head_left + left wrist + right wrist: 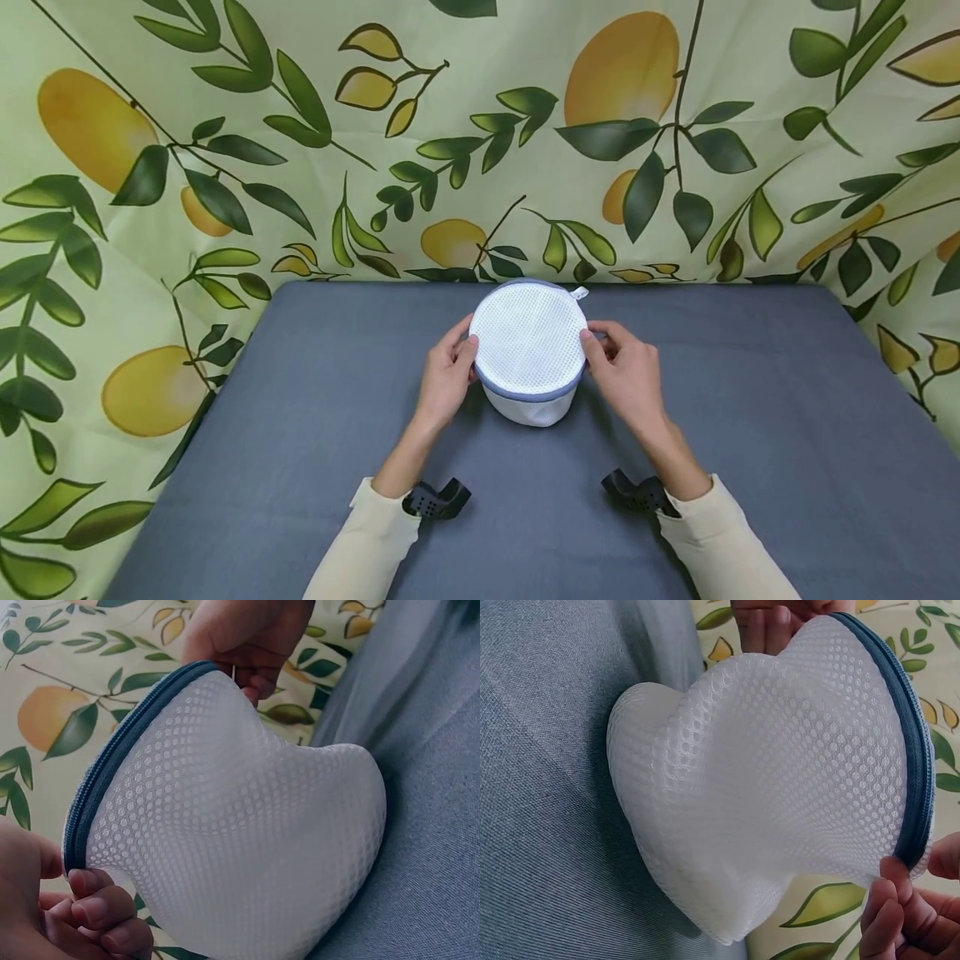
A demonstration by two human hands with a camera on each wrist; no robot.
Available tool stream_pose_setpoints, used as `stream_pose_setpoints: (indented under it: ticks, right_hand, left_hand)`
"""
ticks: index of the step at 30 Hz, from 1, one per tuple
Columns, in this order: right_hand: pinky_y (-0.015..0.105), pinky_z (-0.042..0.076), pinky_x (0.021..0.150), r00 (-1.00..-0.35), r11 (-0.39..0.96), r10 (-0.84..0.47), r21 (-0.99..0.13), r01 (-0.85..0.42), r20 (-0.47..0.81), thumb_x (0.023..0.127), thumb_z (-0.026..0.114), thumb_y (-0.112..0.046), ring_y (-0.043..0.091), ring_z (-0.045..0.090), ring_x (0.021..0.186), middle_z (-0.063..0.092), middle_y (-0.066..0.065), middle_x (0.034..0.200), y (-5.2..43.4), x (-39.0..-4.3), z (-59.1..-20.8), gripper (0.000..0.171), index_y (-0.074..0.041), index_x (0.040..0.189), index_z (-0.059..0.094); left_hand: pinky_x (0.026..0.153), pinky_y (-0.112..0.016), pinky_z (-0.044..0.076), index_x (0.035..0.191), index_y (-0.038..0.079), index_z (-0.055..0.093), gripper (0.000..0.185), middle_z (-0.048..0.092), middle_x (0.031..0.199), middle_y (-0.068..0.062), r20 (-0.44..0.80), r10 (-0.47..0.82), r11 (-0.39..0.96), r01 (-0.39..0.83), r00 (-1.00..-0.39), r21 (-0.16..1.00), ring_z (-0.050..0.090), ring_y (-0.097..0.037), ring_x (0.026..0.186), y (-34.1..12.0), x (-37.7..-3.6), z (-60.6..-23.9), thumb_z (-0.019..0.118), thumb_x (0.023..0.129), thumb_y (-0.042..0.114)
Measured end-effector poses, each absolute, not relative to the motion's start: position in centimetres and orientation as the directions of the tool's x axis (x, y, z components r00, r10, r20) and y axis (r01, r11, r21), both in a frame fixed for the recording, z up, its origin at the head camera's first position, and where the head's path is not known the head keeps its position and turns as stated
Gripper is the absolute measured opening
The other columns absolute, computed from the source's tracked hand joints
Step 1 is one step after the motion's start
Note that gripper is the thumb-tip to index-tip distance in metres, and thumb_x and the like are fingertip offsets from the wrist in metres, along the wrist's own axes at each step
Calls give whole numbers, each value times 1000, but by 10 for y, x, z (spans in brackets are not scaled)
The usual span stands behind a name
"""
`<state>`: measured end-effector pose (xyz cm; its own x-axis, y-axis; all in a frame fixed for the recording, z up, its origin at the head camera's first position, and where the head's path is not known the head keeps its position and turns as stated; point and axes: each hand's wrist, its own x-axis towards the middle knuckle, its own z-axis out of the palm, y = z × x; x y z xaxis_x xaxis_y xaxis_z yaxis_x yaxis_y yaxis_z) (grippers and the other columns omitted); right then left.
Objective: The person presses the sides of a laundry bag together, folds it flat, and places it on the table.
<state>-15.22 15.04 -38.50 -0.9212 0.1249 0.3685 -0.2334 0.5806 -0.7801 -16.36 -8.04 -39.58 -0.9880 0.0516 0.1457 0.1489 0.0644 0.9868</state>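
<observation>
A white mesh laundry bag [529, 337], round on top with a blue zippered rim, stands on the grey cloth in the head view. My left hand [447, 371] pinches the rim on its left side, thumb on top and fingers beneath. On the opposite side my right hand [624, 367] pinches the rim in the same way. Both wrist views show the mesh side wall of the bag [240, 817] sagging and creased below the zipper. A small white loop tab [579, 293] sticks out at the back right of the rim.
Grey cloth [300, 467] covers the table. Behind it and at both sides hangs a fabric backdrop [480, 167] printed with lemons and leaves. Black wrist mounts [437, 500] sit at both cuffs of the cream sleeves [367, 542].
</observation>
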Motion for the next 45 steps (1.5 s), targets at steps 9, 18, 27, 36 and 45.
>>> stream_pose_setpoints:
  ticks: [9, 18, 27, 36, 45]
  right_hand:
    - [26, 40, 47, -919, 568, 148, -792, -223, 365, 95, 59, -24, 15, 55, 51, 61, 5, 61, 148, -156, -389, 25, -2, 104, 69]
    - [25, 39, 45, -937, 578, 127, -792, -196, 325, 96, 58, -23, 15, 55, 52, 61, 9, 63, 152, -155, -392, 26, 0, 104, 69]
    - [26, 39, 45, -947, 575, 126, -799, -174, 296, 96, 58, -22, 14, 56, 52, 62, 7, 62, 152, -156, -392, 25, -1, 103, 68]
    - [27, 39, 46, -952, 581, 132, -800, -150, 275, 96, 57, -23, 14, 56, 53, 62, 9, 63, 151, -158, -395, 27, -1, 108, 67]
    - [27, 38, 44, -953, 584, 114, -794, -165, 282, 96, 58, -18, 15, 55, 50, 62, 7, 62, 151, -159, -398, 31, -3, 122, 62]
  left_hand:
    - [50, -21, 34, 139, -6, 44, 40, 46, 61, -10, 143, 87, 77, 150, -986, 986, 41, -14, 54, -81, -158, -381, 44, 101, 4]
    - [50, -21, 32, 138, -7, 44, 39, 44, 60, -10, 110, 94, 93, 119, -989, 989, 38, -10, 52, -77, -151, -372, 45, 100, 3]
    - [50, -22, 30, 140, -7, 42, 41, 40, 58, -2, 120, 90, 140, 132, -989, 981, 35, -10, 50, -77, -152, -374, 46, 100, 3]
    - [48, -24, 29, 142, -1, 41, 43, 40, 57, -2, 107, 87, 108, 116, -990, 987, 35, -11, 48, -79, -165, -401, 46, 101, 7]
    - [46, -24, 29, 142, 6, 44, 42, 41, 58, -1, 84, 65, 115, 92, -994, 989, 36, -11, 49, -77, -167, -412, 47, 101, 13]
